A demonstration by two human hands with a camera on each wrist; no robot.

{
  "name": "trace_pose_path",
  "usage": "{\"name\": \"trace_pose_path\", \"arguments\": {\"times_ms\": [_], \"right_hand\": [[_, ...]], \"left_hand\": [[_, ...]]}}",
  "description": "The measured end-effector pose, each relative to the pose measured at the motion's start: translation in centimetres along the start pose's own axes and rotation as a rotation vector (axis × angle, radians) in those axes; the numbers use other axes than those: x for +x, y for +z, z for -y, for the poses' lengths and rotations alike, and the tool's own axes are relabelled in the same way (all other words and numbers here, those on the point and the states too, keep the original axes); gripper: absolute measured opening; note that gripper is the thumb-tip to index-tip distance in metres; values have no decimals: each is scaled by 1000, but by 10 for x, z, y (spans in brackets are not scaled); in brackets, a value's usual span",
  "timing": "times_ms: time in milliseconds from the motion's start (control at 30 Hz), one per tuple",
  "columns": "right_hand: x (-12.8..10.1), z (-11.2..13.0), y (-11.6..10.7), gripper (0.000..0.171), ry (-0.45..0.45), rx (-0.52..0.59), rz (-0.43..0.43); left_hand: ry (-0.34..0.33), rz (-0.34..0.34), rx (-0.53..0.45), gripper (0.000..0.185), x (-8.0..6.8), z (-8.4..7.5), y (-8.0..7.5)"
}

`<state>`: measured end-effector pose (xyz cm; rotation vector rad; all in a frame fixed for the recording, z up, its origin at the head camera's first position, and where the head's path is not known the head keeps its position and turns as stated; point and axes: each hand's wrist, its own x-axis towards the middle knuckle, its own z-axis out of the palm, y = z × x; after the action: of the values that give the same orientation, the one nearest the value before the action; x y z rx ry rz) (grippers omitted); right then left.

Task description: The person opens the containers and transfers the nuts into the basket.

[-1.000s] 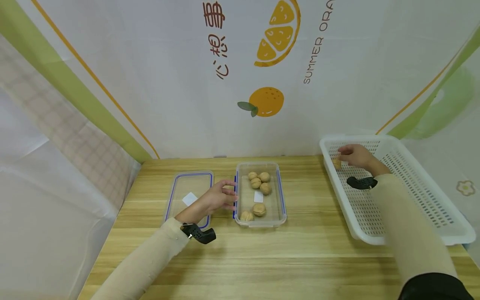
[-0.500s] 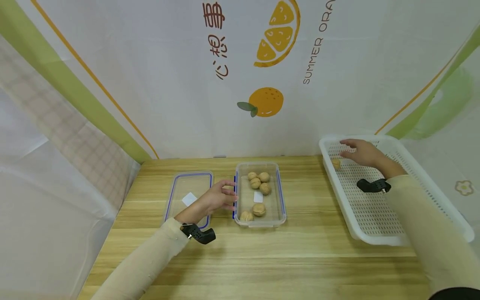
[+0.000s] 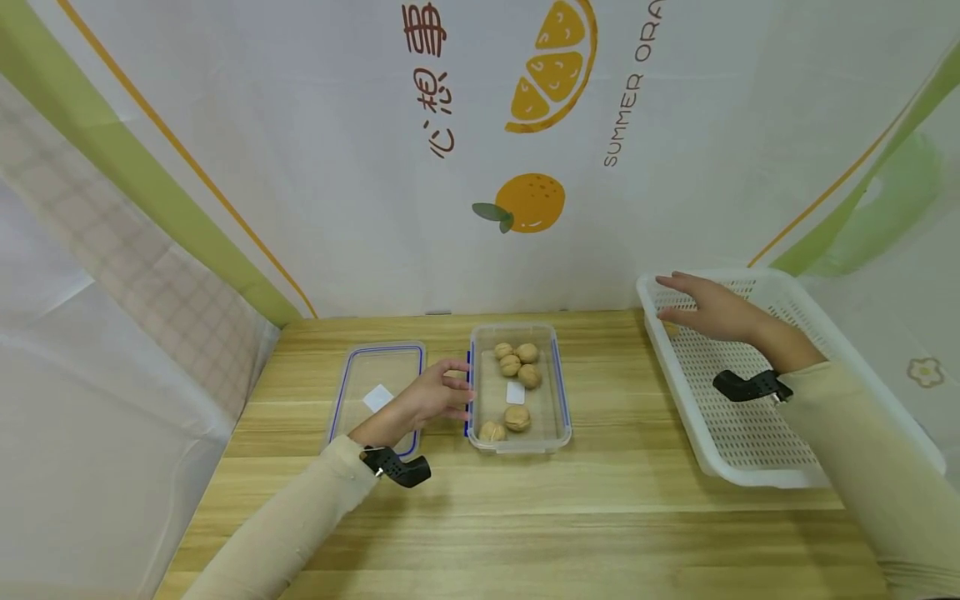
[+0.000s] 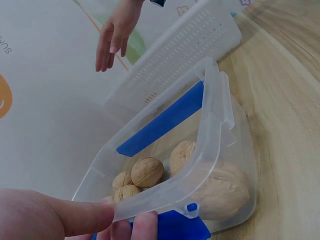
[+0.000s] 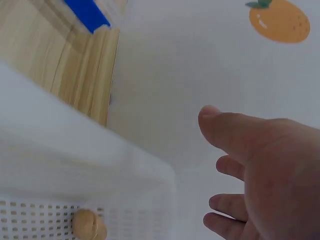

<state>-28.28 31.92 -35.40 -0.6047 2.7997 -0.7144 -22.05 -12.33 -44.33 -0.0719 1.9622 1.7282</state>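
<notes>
The right hand hovered empty, fingers straight, over the white basket, hiding its walnut from the head view. The left hand pinched the rim of the clear container of walnuts on the worktop.

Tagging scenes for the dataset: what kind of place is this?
Probably a staged recording booth, not a real kitchen: a printed backdrop with orange graphics encloses a wooden table, which holds only a clear container of walnuts, its lid and a white basket.
</notes>
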Motion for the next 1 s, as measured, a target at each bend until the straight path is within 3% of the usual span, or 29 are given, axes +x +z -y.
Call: {"name": "trace_pose_path", "arguments": {"times_ms": [533, 1000], "right_hand": [[12, 56, 19, 68, -149, -44, 22], [38, 87, 51, 65, -234, 33, 50]], "left_hand": [[-5, -8, -15, 51, -1, -2, 0], [-16, 4, -25, 53, 1, -1, -1]]}}
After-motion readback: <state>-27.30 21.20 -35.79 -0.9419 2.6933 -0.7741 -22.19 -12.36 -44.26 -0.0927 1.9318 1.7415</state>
